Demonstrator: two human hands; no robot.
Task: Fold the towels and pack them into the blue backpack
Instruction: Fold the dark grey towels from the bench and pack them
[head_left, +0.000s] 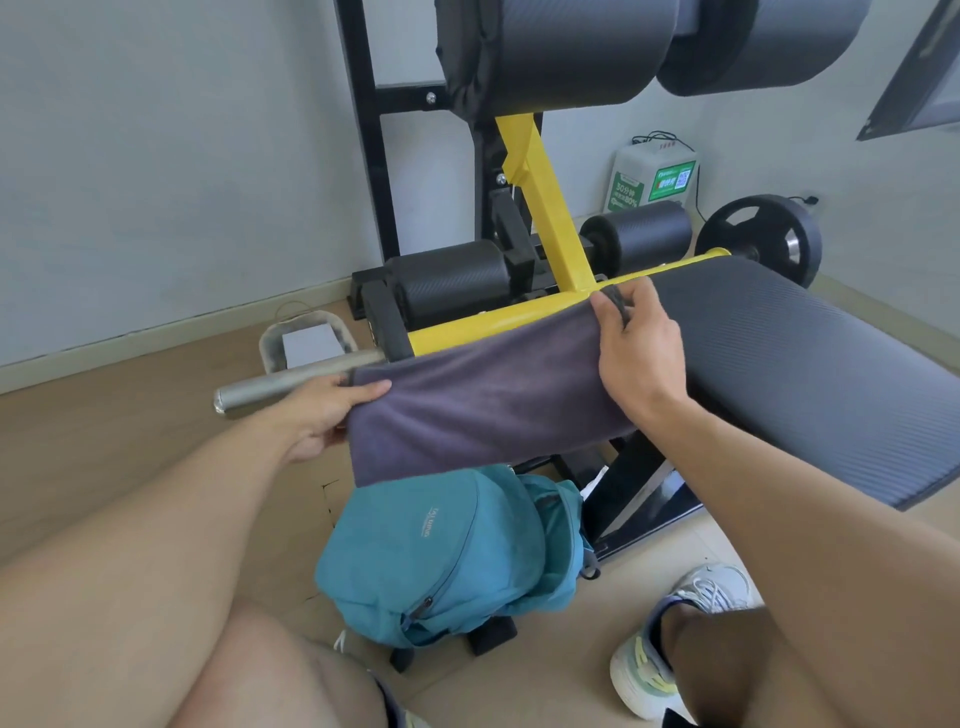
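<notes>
A grey-purple towel (483, 405) hangs stretched between my two hands, in front of the yellow frame of a gym machine. My left hand (322, 415) pinches its left upper corner, thumb on top of the cloth. My right hand (636, 353) grips the right upper corner, where a dark loop of fabric shows between the fingers. The blue backpack (447, 556) stands on the floor straight below the towel, between my legs, with its front zip pocket facing me. Whether its main opening is unzipped is hidden behind the towel's lower edge.
A yellow and black gym machine (550, 218) fills the space ahead, with a steel bar end (291, 382) by my left hand and a big dark pad (810, 374) at right. A weight plate (758, 239) and a white charger box (654, 174) stand by the wall. Wooden floor lies at left.
</notes>
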